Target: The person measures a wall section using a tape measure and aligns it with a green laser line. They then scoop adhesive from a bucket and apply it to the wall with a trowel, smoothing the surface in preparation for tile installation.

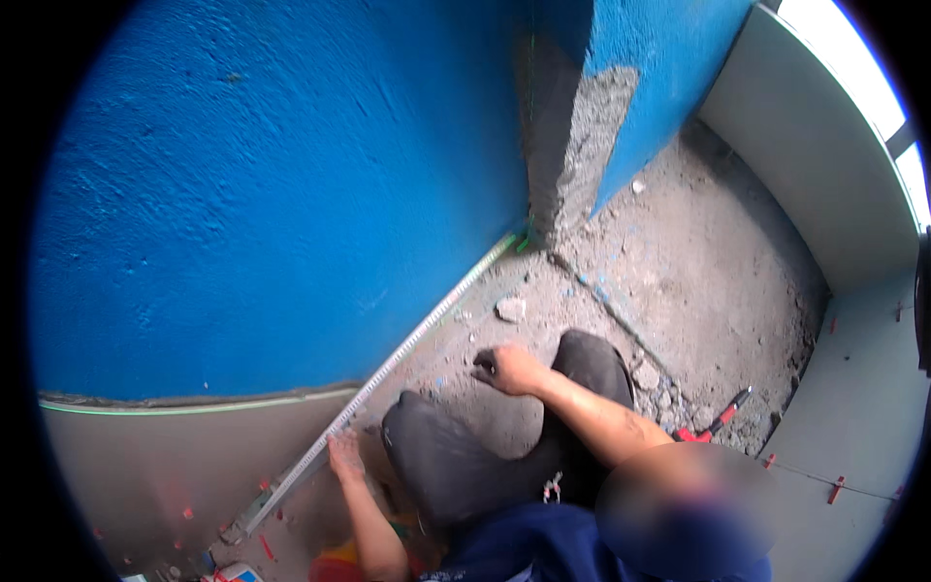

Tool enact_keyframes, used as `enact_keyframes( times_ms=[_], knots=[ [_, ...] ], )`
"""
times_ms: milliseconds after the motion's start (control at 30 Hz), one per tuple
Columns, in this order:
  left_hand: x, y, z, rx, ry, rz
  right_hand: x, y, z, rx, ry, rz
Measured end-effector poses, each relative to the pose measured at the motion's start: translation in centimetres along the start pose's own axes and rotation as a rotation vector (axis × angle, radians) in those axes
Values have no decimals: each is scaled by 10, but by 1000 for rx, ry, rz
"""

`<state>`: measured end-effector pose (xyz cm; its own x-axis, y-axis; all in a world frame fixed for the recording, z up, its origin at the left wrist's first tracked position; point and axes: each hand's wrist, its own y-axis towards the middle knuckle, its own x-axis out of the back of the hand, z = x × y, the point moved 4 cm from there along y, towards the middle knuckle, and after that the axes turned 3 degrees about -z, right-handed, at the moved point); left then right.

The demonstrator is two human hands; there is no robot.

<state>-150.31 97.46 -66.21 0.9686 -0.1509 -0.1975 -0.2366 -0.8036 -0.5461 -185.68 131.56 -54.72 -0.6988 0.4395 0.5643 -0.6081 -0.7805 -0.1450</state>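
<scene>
Dark-blue fabric clothing (538,545) lies nearest the camera. The left hand (346,456), partly open, touches a long, straight, silver graduated strip (390,368); grip cannot be determined. The right hand (509,370), loosely curled, contents indeterminable, sits farther off, rightward. The strip runs diagonally, far end upper right, beside the blue rough-plastered wall (272,213).

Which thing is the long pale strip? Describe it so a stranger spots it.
Find the big blue wall, then its corner with broken plaster. Near that corner's foot, a long pale strip starts and slants to the lower left, where the left hand is at its edge. Unlike the lumpy stone nearby, it is straight, narrow and finely marked.
</scene>
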Motion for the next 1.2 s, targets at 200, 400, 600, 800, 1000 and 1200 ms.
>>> enact_keyframes(
  times_ms=[200,400,600,800,1000,1200],
  knots=[
    [-16,53,50,175,6,-2,14,-19,10,-135,-29,5],
    [-20,76,69,305,-331,119,10,-29,7,-103,-85,15],
    [-17,80,60,150,-8,23,16,-36,17,-166,-101,45],
    [-15,91,60,91,-45,87,21,-44,24,-152,-123,39],
    [-14,92,61,89,-39,78,21,-47,29,-142,-151,49],
    [-15,87,64,100,-57,22,21,-48,30,-150,-155,63]
  ],
)
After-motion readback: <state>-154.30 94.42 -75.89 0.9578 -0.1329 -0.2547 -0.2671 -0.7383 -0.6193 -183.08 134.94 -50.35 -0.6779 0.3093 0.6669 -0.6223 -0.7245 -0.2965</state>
